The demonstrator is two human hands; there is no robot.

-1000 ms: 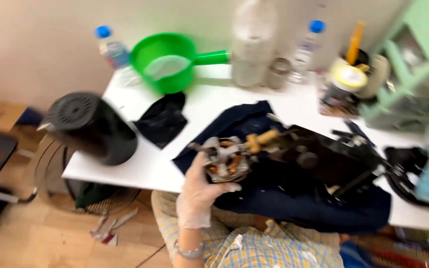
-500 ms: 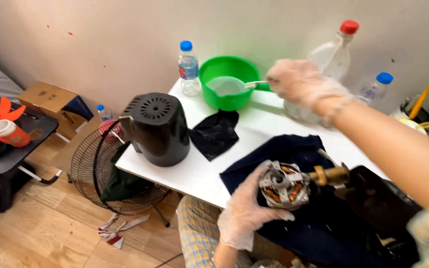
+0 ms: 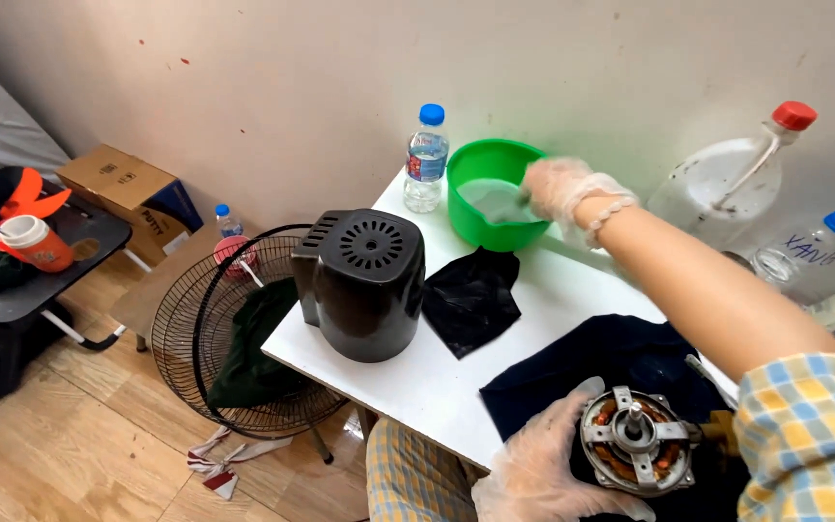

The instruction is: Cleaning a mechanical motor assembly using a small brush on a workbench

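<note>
— So the right hand (image 3: 561, 188) is over in the green basin (image 3: 495, 193) by the wall, gloved, fingers curled at the rim; whether it grips anything in there I cannot tell, it's blurred.

— And the left hand (image 3: 533, 474)?

— Gloved too, cupped under the fan motor (image 3: 638, 452), holding it on the dark blue cloth (image 3: 591, 372) at the table's near edge, copper windings facing up.

— Which step, you reckon?

— Looks like cleaning the motor: one hand steadies it, the other fetches something wet from the basin. The next move would call for bringing that hand back across without dripping on the windings.

— What packaging is about?

— A small clear bottle (image 3: 426, 159) with a blue cap and pale label stands just left of the basin. A big cloudy jug (image 3: 727, 188) with a red cap is at the right, a blue-capped bottle (image 3: 814, 256) beside it. On the floor at the left, a brown cardboard box (image 3: 118, 184) against the wall.

— And the black thing?

— The motor housing (image 3: 364, 285), upside-down-looking, beside a black rag (image 3: 471, 300).
</note>
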